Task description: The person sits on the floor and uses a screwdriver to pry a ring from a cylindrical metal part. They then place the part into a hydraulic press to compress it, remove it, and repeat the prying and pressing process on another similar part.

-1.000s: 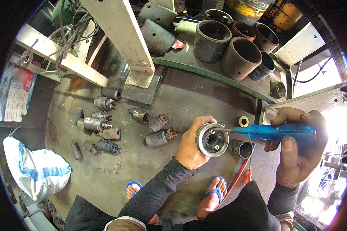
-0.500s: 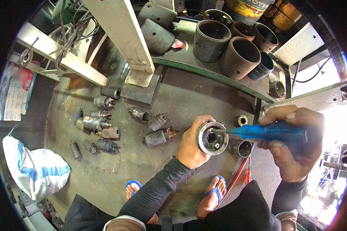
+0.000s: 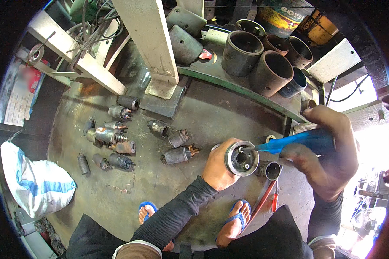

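Blue screwdriver (image 3: 298, 141) inside a round metal part (image 3: 245, 169)

The left hand (image 3: 219, 166) has its fingers wrapped around the round metal part and holds it up above the floor (image 3: 194, 185). The hollow end of the part faces up, with small screws inside. The right hand (image 3: 333, 168) is a bit blurry, but its fingers are gripping the blue handle of the screwdriver. The thin metal tip points left and goes into the hollow end, near the top screw.

A small dark tube (image 3: 263, 169) sits on the floor just beside the part. Dirty dark cans with copper bits (image 3: 175, 156) lie to the left. Fat metal rings (image 3: 270, 80) stand on a green-edged shelf (image 3: 246, 93). A white and blue sack (image 3: 34, 185) is far left.
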`<state>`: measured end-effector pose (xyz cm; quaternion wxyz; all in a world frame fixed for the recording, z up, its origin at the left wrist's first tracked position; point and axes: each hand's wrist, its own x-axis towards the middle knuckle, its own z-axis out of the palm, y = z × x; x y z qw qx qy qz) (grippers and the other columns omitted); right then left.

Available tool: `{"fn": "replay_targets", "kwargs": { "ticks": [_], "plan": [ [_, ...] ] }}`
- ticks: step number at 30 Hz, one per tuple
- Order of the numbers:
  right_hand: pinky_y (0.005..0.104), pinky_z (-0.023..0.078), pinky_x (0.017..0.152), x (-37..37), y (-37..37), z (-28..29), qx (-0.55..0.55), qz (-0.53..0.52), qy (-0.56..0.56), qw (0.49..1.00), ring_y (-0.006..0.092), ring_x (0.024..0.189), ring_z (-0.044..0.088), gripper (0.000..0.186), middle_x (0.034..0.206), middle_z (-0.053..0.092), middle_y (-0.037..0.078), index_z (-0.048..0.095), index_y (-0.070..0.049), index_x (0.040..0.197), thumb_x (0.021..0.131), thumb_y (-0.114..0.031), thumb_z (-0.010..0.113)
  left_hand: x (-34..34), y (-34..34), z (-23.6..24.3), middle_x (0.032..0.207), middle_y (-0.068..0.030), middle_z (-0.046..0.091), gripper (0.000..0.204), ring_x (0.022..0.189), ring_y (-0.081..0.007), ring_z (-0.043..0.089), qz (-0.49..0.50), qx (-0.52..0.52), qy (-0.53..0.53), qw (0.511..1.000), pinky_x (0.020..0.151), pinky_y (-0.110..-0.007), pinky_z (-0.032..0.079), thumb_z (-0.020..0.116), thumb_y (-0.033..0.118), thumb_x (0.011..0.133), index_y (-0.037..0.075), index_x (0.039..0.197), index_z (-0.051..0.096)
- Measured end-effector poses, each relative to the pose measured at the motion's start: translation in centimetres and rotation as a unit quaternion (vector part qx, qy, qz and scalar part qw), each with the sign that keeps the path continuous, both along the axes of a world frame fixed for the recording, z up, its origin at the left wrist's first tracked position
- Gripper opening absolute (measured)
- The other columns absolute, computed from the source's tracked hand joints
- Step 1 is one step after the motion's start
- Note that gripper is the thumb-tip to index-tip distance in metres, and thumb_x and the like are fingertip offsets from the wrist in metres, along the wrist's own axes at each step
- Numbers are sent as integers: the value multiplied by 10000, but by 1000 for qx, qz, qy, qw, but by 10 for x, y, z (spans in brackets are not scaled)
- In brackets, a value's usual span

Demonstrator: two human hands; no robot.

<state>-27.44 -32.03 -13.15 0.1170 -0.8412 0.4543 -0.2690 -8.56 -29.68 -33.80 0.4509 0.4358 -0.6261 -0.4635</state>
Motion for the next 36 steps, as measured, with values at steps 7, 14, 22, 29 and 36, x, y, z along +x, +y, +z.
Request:
{"fn": "replay_targets", "kwargs": {
  "ticks": [7, 14, 22, 29, 36],
  "plan": [
    [339, 563, 899, 6, 0, -13, 118, 29, -250, 961, 266, 1082, 684, 632, 1289, 622, 217, 546, 18, 1390, 852, -175, 815, -1, 4, -6, 1090, -133, 723, 470, 1017, -259, 724, -8, -16, -7, 1000, 912, -343, 554, 812, 33, 734, 31, 1174, 647],
    [347, 562, 887, 14, -4, -14, 12, 28, -145, 989, 263, 1106, 667, 616, 1305, 595, 203, 559, 16, 1300, 841, -266, 858, -6, 8, -3, 1157, -141, 702, 581, 1082, -348, 694, -13, -16, -44, 999, 926, -404, 556, 860, 78, 721, 45, 1236, 594],
    [394, 563, 869, 5, -2, -20, -66, -59, -88, 992, 248, 1012, 648, 674, 1143, 611, 169, 544, 17, 1348, 826, -281, 848, -10, 9, -3, 1160, -124, 696, 771, 1097, -195, 690, -30, 61, 69, 995, 952, -339, 542, 920, 57, 674, 44, 1319, 498],
    [403, 534, 956, 8, -4, -14, 121, -15, -282, 952, 317, 1178, 627, 635, 1328, 599, 218, 559, 20, 1313, 848, -312, 836, -9, 8, 0, 1148, -176, 727, 734, 1087, -333, 728, -28, 43, 9, 999, 921, -398, 575, 893, 86, 732, 53, 1323, 459],
    [401, 523, 966, 9, -4, -28, -29, 2, -139, 990, 275, 1178, 624, 790, 1307, 608, 191, 493, -9, 1408, 811, -341, 889, -11, 10, -3, 1155, -142, 710, 753, 1084, -261, 714, -11, 62, 7, 998, 934, -364, 561, 917, 78, 690, 49, 1308, 488]
  ]
}}
